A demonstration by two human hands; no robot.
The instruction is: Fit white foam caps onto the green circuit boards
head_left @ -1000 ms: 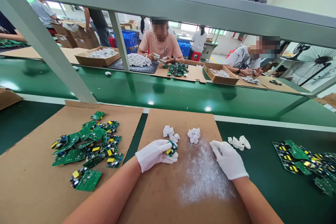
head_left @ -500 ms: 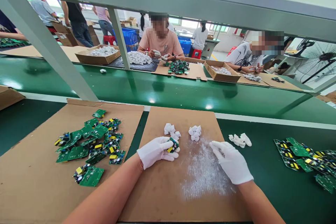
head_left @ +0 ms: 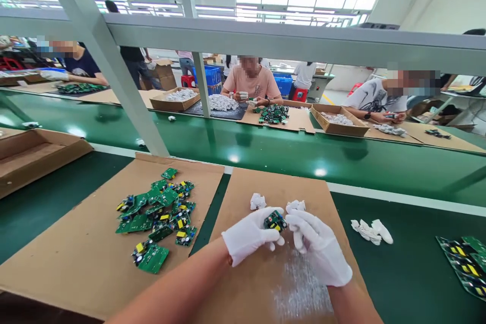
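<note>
Head view: a white-gloved left hand is holding one small green circuit board just above a cardboard sheet, with a white-gloved right hand hovering right beside it. The main risk seems to be the board slipping: the left fingers are gripping only its edges, and a nudge from the right fingertips could be enough to tip it out. Pressing too hard could also be bending the small raised parts that are facing up. The white smear on the cardboard is lying beneath the right hand, so residue could be getting onto a glove and then onto the board. One white lump is sitting just behind the right fingers and could be getting knocked; another white lump is resting beyond the left hand.

As for pose, the left forearm is slanting in from lower left, the fingers wrapping the board above and below. The right forearm is angling in from lower right, its fingers bending together towards the board; whether they are touching it or pinching anything, I cannot tell.
</note>
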